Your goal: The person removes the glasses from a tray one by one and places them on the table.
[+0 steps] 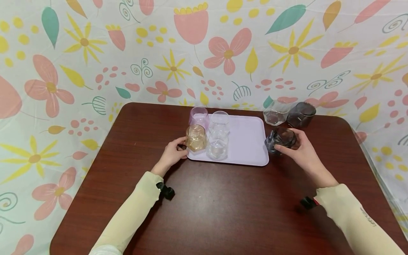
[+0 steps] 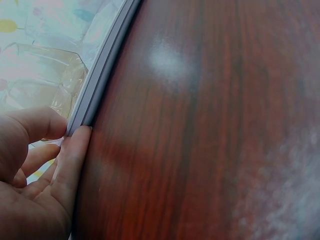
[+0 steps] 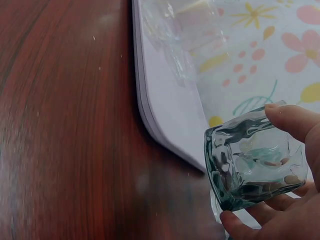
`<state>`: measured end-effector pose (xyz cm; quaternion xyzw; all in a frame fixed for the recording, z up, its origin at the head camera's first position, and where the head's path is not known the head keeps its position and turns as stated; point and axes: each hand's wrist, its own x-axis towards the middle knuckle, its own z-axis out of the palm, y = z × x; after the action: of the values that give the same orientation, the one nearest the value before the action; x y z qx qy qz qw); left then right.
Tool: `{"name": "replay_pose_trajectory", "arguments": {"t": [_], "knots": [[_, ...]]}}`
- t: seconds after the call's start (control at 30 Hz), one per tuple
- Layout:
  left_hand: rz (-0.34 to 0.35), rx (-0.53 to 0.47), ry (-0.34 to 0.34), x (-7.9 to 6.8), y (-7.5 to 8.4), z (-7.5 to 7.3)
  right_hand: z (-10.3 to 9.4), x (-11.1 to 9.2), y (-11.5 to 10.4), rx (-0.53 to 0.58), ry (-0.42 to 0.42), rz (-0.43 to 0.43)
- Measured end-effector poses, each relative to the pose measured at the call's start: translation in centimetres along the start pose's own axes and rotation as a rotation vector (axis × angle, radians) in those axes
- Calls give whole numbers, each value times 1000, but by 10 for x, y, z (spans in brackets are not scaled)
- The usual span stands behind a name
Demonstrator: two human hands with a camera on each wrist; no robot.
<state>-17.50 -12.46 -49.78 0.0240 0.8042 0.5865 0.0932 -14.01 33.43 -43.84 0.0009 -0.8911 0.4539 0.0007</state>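
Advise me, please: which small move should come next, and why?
Probably the right hand should move the dark faceted glass tumbler onto the pale lilac rectangular tray. It grips the tumbler beside the tray's right edge, and that side looks bare, while one pink glass, one amber glass and two clear glasses occupy the left.

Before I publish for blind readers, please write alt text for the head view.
The right hand holds a dark glass beside a lilac tray bearing four glasses; the left hand grips its edge. Two more glasses stand behind.

You are in a cloth-lined indoor nook; home or studio, you cannot tell. Floral fabric [image 1: 197, 53] spans the upper frame behind your brown table [image 1: 216, 205].
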Motion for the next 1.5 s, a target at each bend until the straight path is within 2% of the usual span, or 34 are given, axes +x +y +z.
{"name": "replay_pose_trajectory", "arguments": {"t": [0.2,0.5,0.67,0.97,1.27,1.5], "knots": [[0,14,3,1,0,0,-14,-1,10,-29,22,17],[3,19,-2,-1,3,1,-39,-3,31,10,70,74],[7,20,-3,-1,3,0,-52,-4,41,40,96,72],[-1,8,4,-1,2,0,-74,2,63,59,153,86],[-16,6,5,-2,2,0,-98,11,81,75,163,94],[-14,17,1,-1,2,1,-110,21,96,38,181,192]]}}
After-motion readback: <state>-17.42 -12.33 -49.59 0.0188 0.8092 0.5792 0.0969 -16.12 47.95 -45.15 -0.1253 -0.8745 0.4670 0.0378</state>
